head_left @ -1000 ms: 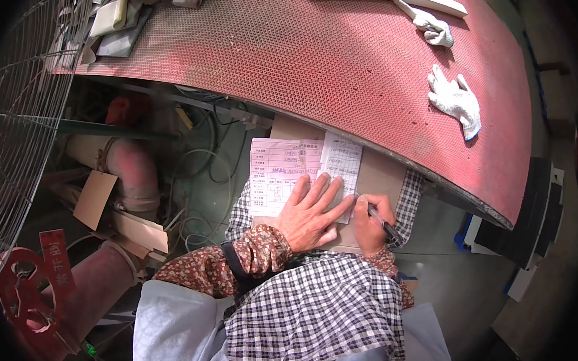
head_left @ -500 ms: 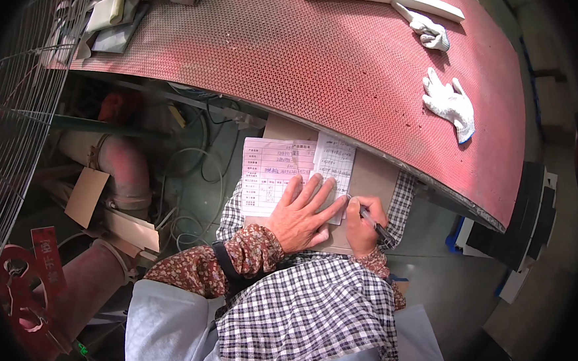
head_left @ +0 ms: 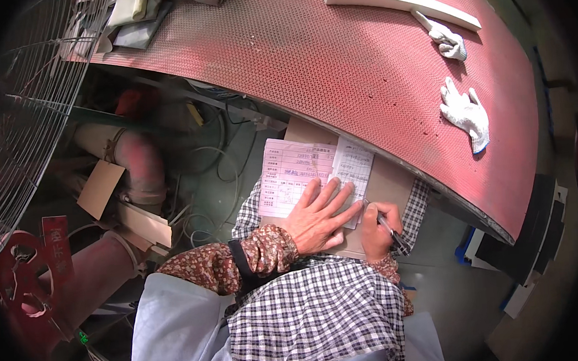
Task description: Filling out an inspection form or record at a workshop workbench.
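Observation:
My left hand [head_left: 319,218] lies flat with its fingers spread, pressing on the papers in my lap. Under its fingertips are a pink printed form [head_left: 288,170] with handwriting and a narrower white slip [head_left: 354,166] covered in writing. Both rest on a brown cardboard sheet [head_left: 392,184] across my checked apron. In my right hand [head_left: 378,231] a dark pen [head_left: 393,232] is gripped, its upper end leaning toward the lower right. The pen's tip is at the lower edge of the white slip, partly hidden by my fingers.
A red, mesh-textured table [head_left: 281,55] spreads ahead, its edge close above the papers. On it lie two white gloves [head_left: 467,113] and a pale bar [head_left: 397,5]. At left stand a wire guard [head_left: 39,96], a pipe [head_left: 93,285] and a red handwheel [head_left: 23,273].
The whole view has shifted, so everything sits slightly further right and lower. My left hand stays on the papers, and the pen stays in my right hand at the slip.

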`<action>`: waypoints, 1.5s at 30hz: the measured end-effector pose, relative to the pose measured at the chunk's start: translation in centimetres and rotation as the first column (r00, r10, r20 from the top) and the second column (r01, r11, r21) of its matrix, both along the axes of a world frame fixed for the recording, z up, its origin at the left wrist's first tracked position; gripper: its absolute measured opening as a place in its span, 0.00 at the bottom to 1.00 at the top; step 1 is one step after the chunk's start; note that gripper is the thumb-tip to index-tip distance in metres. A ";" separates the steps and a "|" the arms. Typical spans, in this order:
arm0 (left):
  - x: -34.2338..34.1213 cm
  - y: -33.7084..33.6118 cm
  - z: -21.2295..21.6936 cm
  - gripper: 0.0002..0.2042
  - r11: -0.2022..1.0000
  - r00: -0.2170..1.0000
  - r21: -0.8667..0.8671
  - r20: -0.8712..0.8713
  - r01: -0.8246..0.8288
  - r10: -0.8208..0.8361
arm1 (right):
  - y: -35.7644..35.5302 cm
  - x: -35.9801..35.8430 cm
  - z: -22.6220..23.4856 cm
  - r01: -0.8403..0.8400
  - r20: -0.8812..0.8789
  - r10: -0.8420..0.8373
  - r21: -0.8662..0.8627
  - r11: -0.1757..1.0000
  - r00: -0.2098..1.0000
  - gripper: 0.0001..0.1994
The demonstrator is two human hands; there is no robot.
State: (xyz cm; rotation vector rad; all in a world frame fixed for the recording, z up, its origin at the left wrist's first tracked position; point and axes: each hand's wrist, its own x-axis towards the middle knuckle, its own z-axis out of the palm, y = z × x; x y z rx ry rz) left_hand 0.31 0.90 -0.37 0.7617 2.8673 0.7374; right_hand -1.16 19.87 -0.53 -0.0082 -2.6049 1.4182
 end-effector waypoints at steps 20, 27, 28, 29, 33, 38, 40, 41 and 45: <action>0.0 0.1 -0.3 0.40 0.999 0.998 0.043 -0.055 -0.008 0.011 | 0.0 0.0 -0.1 0.001 0.009 -0.001 0.004 1.000 1.000 0.07; 0.0 0.1 -0.2 0.40 0.999 0.998 0.047 -0.056 -0.008 0.011 | 0.0 0.1 -0.1 0.003 0.025 -0.002 -0.035 0.999 1.000 0.06; 0.0 0.1 -0.1 0.40 0.999 0.999 0.040 -0.046 -0.004 0.006 | 0.0 0.1 -0.2 0.002 0.022 -0.001 -0.025 1.000 1.000 0.06; 0.0 0.1 -0.1 0.40 0.999 0.999 0.033 -0.035 0.000 0.001 | 0.1 0.1 -0.2 0.000 0.020 0.000 -0.015 1.000 1.000 0.06; -0.1 0.0 0.1 0.41 1.000 1.000 0.022 -0.017 0.004 -0.004 | 0.2 0.1 -0.3 0.001 0.020 -0.001 0.011 1.000 1.000 0.06; -0.1 0.1 0.1 0.40 0.999 1.000 0.040 -0.026 -0.006 0.007 | 0.2 0.0 -0.4 0.001 -0.014 -0.001 0.018 1.000 1.000 0.07; 0.0 0.1 0.1 0.40 0.999 0.999 0.053 -0.030 -0.011 0.013 | 0.1 0.0 -0.1 0.000 -0.008 0.000 0.012 1.000 1.000 0.07; 0.0 0.1 -0.1 0.40 0.998 0.999 0.058 -0.033 -0.015 0.017 | 0.0 0.0 0.0 -0.001 -0.005 0.001 0.008 1.000 1.000 0.07; 0.0 0.2 -0.2 0.40 0.997 0.999 0.071 -0.045 -0.022 0.026 | 0.0 -0.1 0.0 -0.008 -0.029 0.008 0.011 1.000 1.000 0.06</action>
